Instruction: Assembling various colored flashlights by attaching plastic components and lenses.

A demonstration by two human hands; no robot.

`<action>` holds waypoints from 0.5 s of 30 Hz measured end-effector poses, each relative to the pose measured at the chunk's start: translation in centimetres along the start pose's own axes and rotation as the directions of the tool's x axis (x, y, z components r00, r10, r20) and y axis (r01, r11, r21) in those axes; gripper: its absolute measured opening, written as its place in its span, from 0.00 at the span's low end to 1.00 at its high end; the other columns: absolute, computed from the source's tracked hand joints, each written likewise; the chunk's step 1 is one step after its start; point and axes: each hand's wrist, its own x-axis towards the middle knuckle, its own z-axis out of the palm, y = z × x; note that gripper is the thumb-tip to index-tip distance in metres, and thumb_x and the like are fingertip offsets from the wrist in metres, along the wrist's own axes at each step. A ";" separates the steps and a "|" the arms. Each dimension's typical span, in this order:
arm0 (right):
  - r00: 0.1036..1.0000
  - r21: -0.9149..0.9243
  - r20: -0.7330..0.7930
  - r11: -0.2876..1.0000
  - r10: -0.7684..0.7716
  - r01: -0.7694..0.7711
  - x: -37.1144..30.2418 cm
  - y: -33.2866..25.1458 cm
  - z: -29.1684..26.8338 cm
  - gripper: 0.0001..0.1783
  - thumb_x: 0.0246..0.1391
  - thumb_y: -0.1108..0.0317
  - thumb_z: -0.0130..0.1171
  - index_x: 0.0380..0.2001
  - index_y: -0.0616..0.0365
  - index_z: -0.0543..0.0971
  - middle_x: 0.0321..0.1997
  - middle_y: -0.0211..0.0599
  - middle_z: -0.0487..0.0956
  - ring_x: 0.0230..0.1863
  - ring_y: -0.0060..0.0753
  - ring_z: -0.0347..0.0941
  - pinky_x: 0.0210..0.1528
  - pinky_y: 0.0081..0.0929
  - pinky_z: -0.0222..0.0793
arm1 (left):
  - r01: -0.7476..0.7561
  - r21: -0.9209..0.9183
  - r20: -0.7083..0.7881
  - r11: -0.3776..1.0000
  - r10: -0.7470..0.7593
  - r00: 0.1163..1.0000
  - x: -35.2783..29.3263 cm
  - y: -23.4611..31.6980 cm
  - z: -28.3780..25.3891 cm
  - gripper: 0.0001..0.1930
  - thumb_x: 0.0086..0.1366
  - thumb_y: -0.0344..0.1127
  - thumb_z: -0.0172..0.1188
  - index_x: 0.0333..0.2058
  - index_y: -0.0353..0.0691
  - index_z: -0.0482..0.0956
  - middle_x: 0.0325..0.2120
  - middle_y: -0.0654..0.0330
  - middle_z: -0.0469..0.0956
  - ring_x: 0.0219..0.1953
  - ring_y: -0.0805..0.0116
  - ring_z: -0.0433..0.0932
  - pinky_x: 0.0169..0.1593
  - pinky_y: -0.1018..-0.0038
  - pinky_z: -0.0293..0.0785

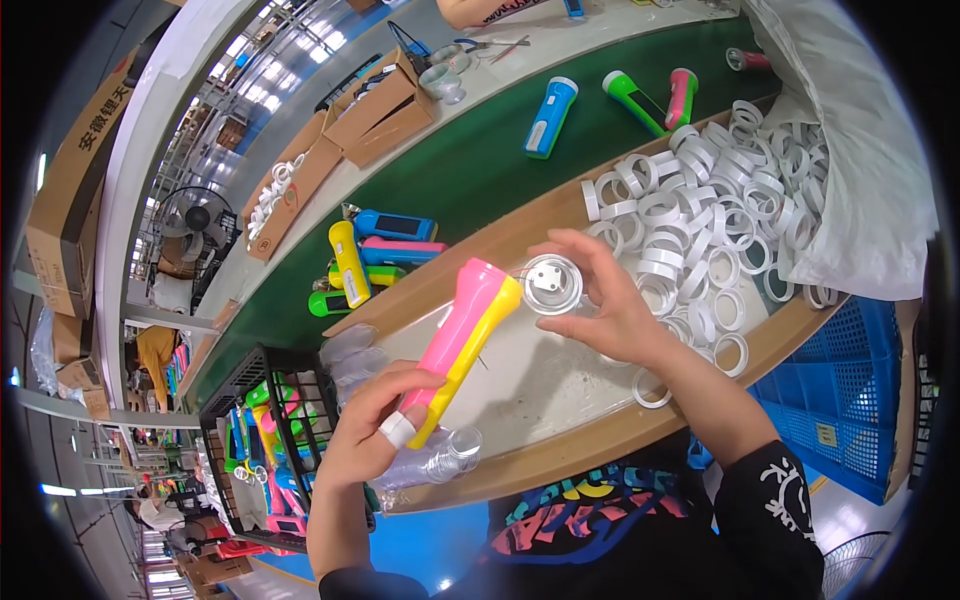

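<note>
My left hand (pixel 370 425) is wrapped round a pink and yellow flashlight (pixel 455 345), which tilts with its wide head up and to the right. A white band circles one of its fingers. Between the thumb and fingers of my right hand (pixel 610 300) is a round clear flashlight reflector (pixel 552 285) with a small white board at its middle. Thin wires run from the board to the flashlight's head; the two parts are apart. Below them is a cardboard tray (pixel 530 450), with a heap of white plastic rings (pixel 690 235) in its right part.
Clear lens discs (pixel 440 455) lie stacked by my left wrist. Beyond the tray, several flashlights (pixel 550 118) lie on a green belt (pixel 470 160). A black basket (pixel 285 430) of flashlights stands left, a blue crate (pixel 830 390) right. White plastic sheeting (pixel 860 180) hangs over the rings.
</note>
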 end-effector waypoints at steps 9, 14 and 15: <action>0.963 -0.415 0.255 0.890 -0.086 0.190 -0.8 -2.1 -0.3 0.30 0.40 0.70 0.66 0.47 0.61 0.65 0.51 0.49 0.71 0.46 0.49 0.72 0.46 0.36 0.69 | -0.223 0.712 0.136 0.666 0.180 0.974 0.1 4.0 0.3 0.26 0.48 0.29 0.59 0.51 0.40 0.70 0.37 0.48 0.72 0.37 0.50 0.74 0.40 0.64 0.72; 0.869 -0.475 0.478 0.794 -0.129 0.380 -1.3 -6.9 -0.4 0.40 0.41 0.68 0.66 0.57 0.66 0.60 0.47 0.50 0.70 0.48 0.51 0.68 0.48 0.36 0.67 | -0.319 0.776 0.265 0.545 0.177 0.948 -0.5 4.9 0.7 0.25 0.49 0.35 0.65 0.48 0.40 0.74 0.34 0.52 0.73 0.32 0.55 0.75 0.33 0.66 0.74; 0.872 -0.485 0.474 0.790 -0.123 0.375 -1.3 -7.1 -0.7 0.40 0.41 0.68 0.66 0.57 0.66 0.60 0.47 0.50 0.70 0.48 0.51 0.68 0.48 0.36 0.67 | -0.328 0.770 0.272 0.547 0.183 0.945 -0.6 4.5 0.8 0.25 0.49 0.35 0.65 0.48 0.40 0.74 0.34 0.52 0.73 0.32 0.55 0.75 0.33 0.66 0.74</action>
